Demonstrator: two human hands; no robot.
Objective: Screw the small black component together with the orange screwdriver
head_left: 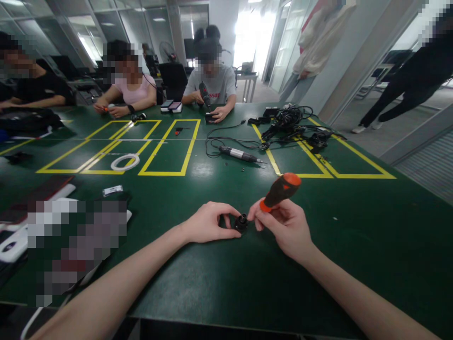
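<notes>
My left hand (208, 222) is curled around a small black round part (241, 222) that rests on the green table (354, 226), pinching it from the left. My right hand (286, 225) grips a screwdriver with a black and orange handle (281, 190); the handle tilts up to the right and its tip end points down at the black part. The fingertips of both hands meet at the part. The screwdriver's blade is hidden by my fingers.
An electric screwdriver (238, 154) with its cable lies beyond my hands. A tangle of black cables (290, 123) sits at the far right, a white ring (125, 161) inside yellow tape boxes at left. Three seated people work at the far side; two stand at right.
</notes>
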